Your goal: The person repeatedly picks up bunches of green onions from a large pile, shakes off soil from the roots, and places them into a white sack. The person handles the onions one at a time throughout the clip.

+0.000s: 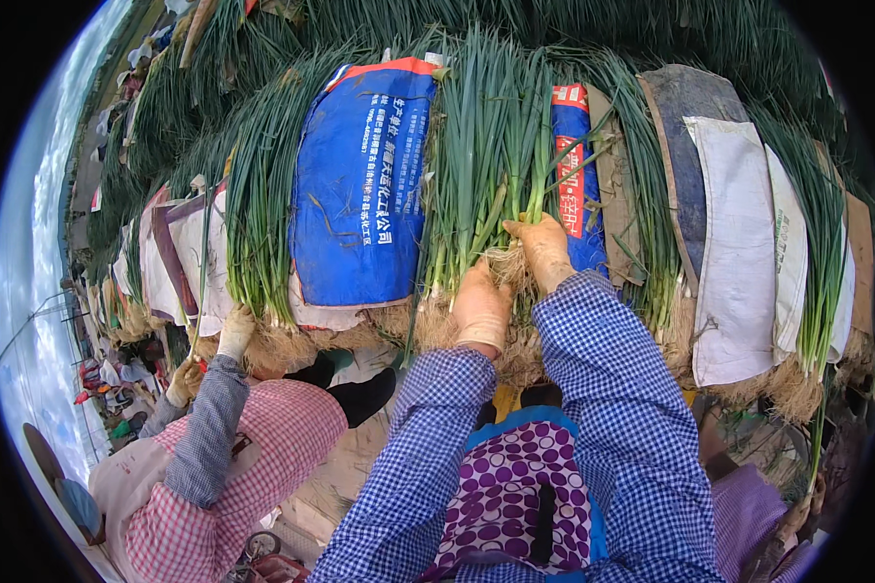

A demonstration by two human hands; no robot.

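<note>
My right hand (543, 249), in a pale rubber glove, is closed around the white lower stalks of a few green onions (538, 175). Their tangled roots (509, 267) hang to the left of it. My left hand (483, 306), gloved the same way, is just below those roots, against the base of a thick row of green onions (470, 167). Its fingertips are partly hidden among stalks and roots, so I cannot see what they grip. Long dark green leaves run away from me over the pile.
A blue printed sack (364, 182) covers the onions on the left; another blue and red sack (576, 182) lies right. White cloth sheets (733, 255) lie farther right. At left, a co-worker's gloved hand (236, 331) touches onion stalks. A person in purple (747, 503) is at lower right.
</note>
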